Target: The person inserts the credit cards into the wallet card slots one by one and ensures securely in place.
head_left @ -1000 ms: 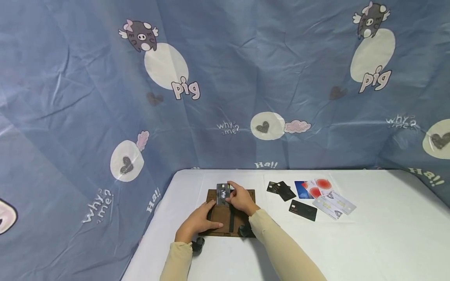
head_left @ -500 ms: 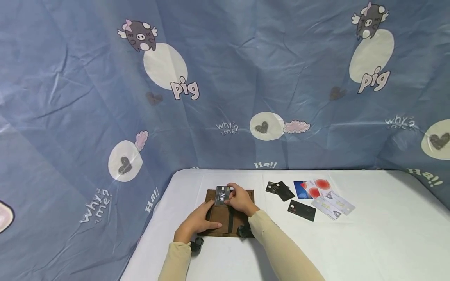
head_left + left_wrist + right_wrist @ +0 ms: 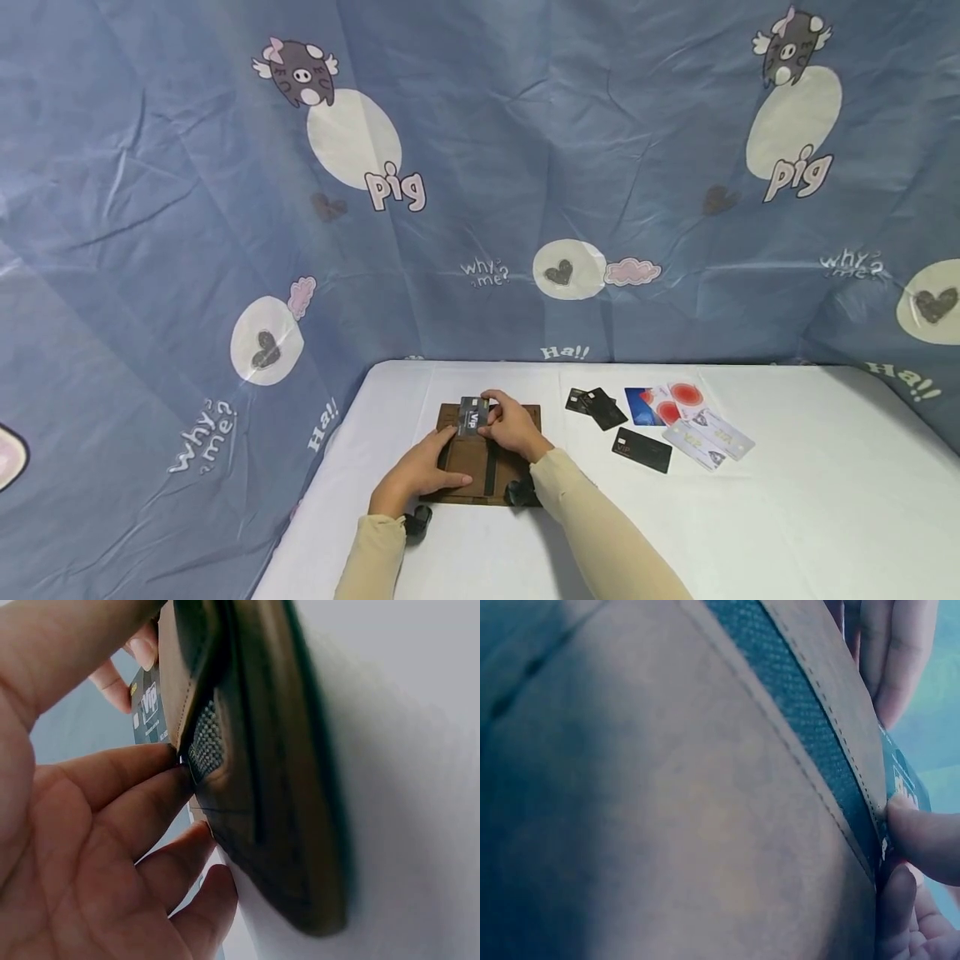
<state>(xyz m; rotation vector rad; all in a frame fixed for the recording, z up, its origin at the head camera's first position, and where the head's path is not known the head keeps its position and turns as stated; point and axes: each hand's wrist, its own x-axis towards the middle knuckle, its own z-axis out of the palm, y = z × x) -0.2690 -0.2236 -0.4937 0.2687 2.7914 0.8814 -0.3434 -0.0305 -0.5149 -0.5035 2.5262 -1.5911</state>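
Note:
A brown wallet (image 3: 468, 462) with a dark elastic band lies spread on the white table. Over its pocket edge stands a dark VIP card (image 3: 469, 417), lettering visible; whether its lower edge is inside the pocket, I cannot tell. My right hand (image 3: 517, 429) pinches this card along its right side, and its thumb (image 3: 922, 832) shows on the card face in the right wrist view. My left hand (image 3: 420, 468) rests on the wallet's left part, thumb stretched across the leather. In the left wrist view its extended fingers (image 3: 146, 799) touch the wallet (image 3: 255, 772) near the pocket.
Right of the wallet lie several black cards (image 3: 642, 450), some overlapping. Farther right are a blue card (image 3: 641, 406), red-and-white cards (image 3: 684, 396) and silver VIP cards (image 3: 697, 442). A blue patterned cloth (image 3: 480, 167) hangs behind the table.
The VIP card has shifted slightly down toward the wallet pocket, the right hand moving along with it. My left hand stays in nearly the same place; the other cards lie still.

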